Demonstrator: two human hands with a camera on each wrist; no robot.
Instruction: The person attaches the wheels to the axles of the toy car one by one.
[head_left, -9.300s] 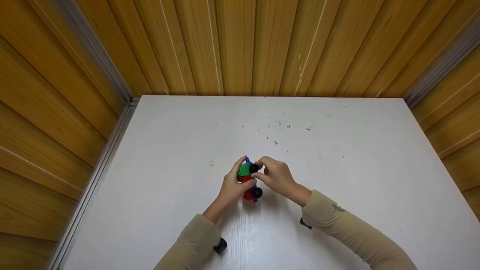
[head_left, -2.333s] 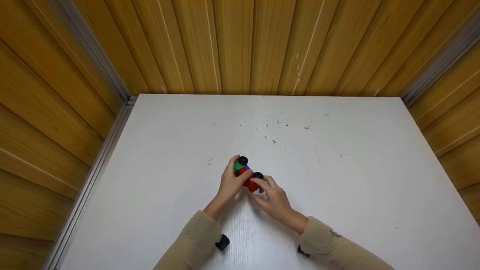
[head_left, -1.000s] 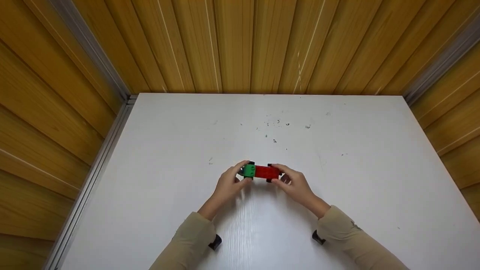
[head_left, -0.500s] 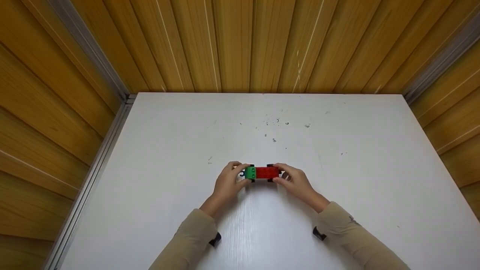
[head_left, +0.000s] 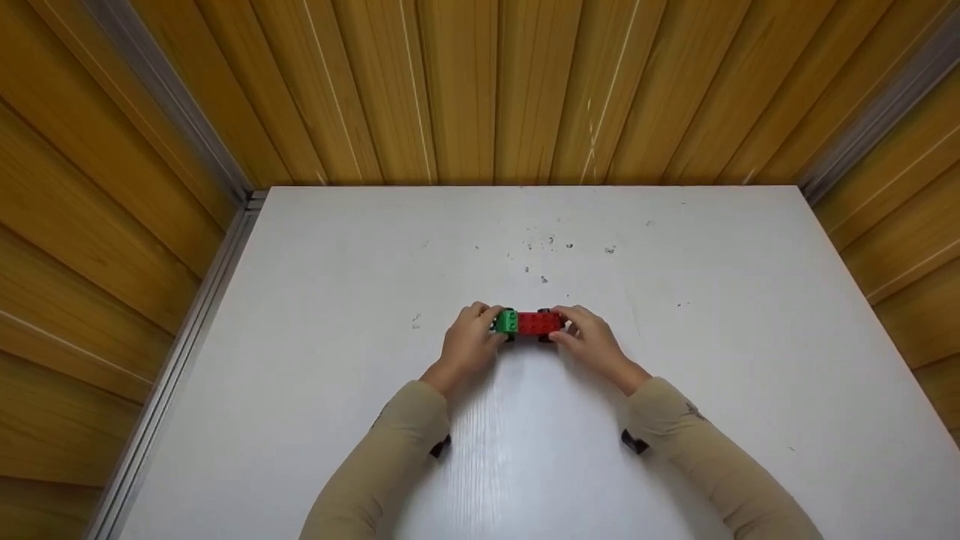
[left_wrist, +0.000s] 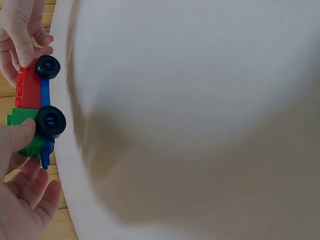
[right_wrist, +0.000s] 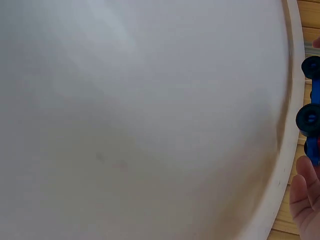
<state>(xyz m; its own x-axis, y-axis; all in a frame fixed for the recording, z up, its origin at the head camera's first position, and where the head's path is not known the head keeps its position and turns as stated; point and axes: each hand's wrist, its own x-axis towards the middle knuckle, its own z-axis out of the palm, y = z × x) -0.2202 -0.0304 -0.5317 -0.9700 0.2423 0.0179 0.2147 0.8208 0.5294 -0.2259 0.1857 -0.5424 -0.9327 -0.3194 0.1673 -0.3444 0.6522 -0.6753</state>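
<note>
A toy car built of blocks (head_left: 538,323) lies crosswise between my two hands in the head view, studs up. It has a red block section, a green block (left_wrist: 31,142) at its left end, a blue base (left_wrist: 45,92) and black wheels (left_wrist: 50,121). My left hand (head_left: 469,339) grips the green end between thumb and fingers. At the red end, my right hand (head_left: 594,341) pinches the car with thumb and index finger. In the right wrist view only wheels (right_wrist: 311,119) and part of the blue base show. Whether the wheels touch the table cannot be told.
The white table (head_left: 337,262) has dark specks and scuffs beyond the hands. Yellow wood-look panels (head_left: 465,90) stand behind it and at both sides, with a metal rail (head_left: 180,360) along the left edge. A black device (head_left: 634,442) sits under each cuff.
Earlier the car was tipped, wheels facing up, with my right hand at one wheel and then the other end. It has been turned studs up, held at both ends, and moved slightly away from me.
</note>
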